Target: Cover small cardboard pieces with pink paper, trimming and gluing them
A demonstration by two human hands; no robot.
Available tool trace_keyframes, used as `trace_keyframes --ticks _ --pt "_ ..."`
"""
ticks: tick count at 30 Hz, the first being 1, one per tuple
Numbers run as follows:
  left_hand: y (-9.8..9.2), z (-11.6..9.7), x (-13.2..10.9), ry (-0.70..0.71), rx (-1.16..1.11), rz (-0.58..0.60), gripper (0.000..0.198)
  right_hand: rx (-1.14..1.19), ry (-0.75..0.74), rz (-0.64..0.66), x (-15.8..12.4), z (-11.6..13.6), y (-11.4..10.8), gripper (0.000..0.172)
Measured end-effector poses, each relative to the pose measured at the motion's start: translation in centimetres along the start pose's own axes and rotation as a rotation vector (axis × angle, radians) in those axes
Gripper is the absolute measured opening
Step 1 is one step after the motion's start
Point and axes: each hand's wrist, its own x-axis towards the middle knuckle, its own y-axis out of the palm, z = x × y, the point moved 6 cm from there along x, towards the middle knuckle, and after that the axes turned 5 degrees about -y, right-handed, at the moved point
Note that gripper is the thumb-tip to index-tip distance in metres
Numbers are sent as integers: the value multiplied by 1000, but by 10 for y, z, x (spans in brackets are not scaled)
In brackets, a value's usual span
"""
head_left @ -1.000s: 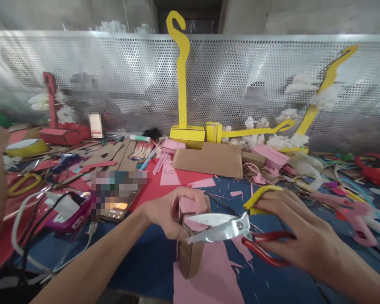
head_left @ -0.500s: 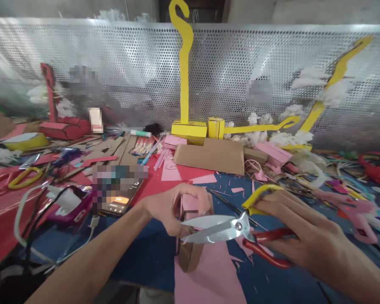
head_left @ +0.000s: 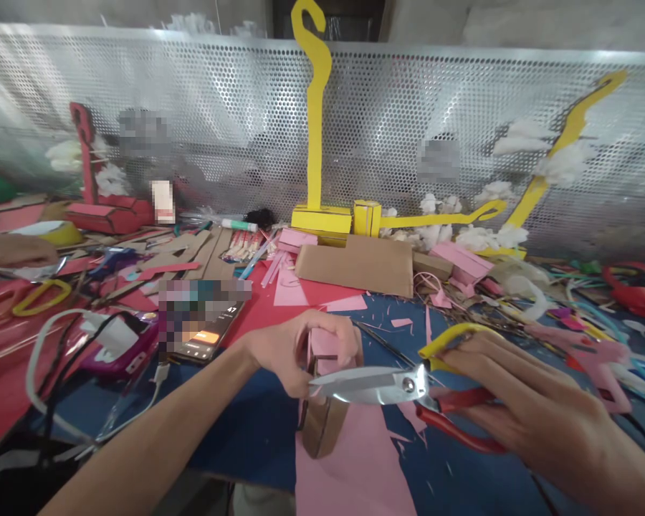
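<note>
My left hand grips a small cardboard box whose upper part is covered in pink paper. In my right hand is a pair of scissors with one yellow and one red handle. Their blades are nearly together and lie across the box, tips close to my left thumb. A sheet of pink paper lies under the box and hangs toward the table's front edge.
A phone and a purple device with cables are left. Behind stand a yellow hook-topped piece and a cardboard piece. A pink glue gun sits right. Another person's hand reaches in far left.
The scissor blades have closed further and the scissors have shifted slightly right and up. My left hand stays on the box. The other person's hand has come lower at far left.
</note>
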Motion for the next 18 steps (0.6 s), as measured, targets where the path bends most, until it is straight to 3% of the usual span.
trace_keyframes --ticks 3,5,8,13,18 --pt "1 -1 0 25 6 16 45 -42 -80 19 0 3 1 14" --pt "0 -1 -1 46 -37 18 46 -44 -27 20 -3 -3 2 11" --pt "-1 1 -1 75 -132 27 50 -36 70 12 -10 -15 5 20" --pt "6 6 -2 6 -285 117 58 -66 50 -32 -14 -17 7 23" --pt "16 2 -5 -44 -381 123 50 -6 15 -69 -13 -11 15 25"
